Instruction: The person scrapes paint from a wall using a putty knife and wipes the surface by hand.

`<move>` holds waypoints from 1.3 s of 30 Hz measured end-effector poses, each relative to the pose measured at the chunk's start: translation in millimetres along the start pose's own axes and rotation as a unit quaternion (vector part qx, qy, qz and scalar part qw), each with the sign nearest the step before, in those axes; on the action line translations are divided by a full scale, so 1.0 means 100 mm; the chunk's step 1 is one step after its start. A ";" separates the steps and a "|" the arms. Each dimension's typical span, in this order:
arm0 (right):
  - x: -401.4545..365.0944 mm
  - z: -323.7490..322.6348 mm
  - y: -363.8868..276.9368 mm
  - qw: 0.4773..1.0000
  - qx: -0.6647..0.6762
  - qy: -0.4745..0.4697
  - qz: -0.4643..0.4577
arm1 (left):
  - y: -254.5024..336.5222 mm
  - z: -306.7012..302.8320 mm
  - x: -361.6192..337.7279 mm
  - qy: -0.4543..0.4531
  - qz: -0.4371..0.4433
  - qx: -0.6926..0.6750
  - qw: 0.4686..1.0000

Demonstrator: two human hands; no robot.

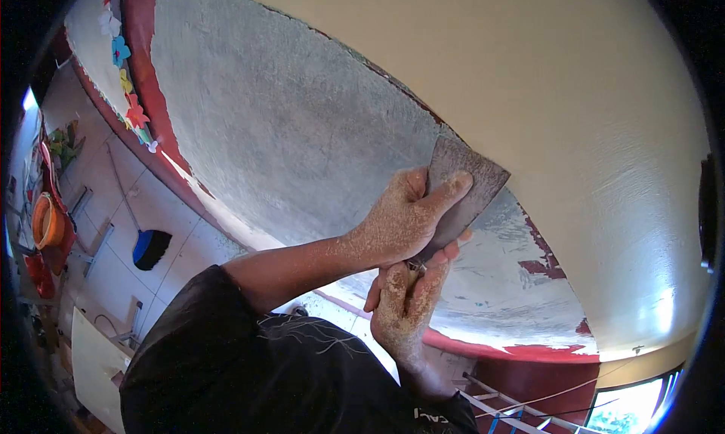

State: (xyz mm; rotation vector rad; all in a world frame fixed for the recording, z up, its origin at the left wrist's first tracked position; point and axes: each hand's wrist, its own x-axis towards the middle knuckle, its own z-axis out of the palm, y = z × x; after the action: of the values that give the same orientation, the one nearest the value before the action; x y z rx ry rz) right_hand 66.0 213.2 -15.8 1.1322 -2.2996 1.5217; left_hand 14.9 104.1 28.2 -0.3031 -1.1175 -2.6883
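Grey wall (302, 124), scraper (462, 166) pressed flat, broom (151, 250), orange bucket (45, 221)

Against the wall (302, 117), the left hand (400, 222) pressed the scraper (474, 179) blade while the right hand (404, 307) gripped its handle.

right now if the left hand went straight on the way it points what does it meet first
The left hand presses on the scraper blade; past the blade's edge, it would probably meet the cream-painted wall.
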 end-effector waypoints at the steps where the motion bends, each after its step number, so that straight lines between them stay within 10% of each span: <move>1: 0.04 -0.02 -0.02 0.995 -0.089 -0.002 -0.041 | 0.07 -0.05 -0.01 -0.022 -0.005 0.013 1.000; 7: -0.04 0.06 0.07 0.998 0.060 0.018 -0.016 | 0.10 -0.04 -0.04 -0.016 -0.023 0.031 0.999; 10: 0.08 -0.02 -0.02 0.984 -0.161 0.003 -0.077 | 0.14 -0.08 -0.03 -0.026 -0.035 0.025 0.999; 12: 0.04 0.02 0.03 0.994 0.104 -0.021 0.030 | 0.29 -0.06 -0.06 -0.033 -0.066 0.037 0.997; 39: 0.00 0.12 0.06 0.997 0.078 0.005 0.017 | 0.10 -0.08 -0.01 -0.032 -0.007 0.056 0.998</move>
State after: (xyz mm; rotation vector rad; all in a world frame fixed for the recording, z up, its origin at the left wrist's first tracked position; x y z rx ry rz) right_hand 65.2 204.5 -26.1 1.1230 -2.2384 1.7407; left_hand 17.7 91.3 29.4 -0.3652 -1.2866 -2.6326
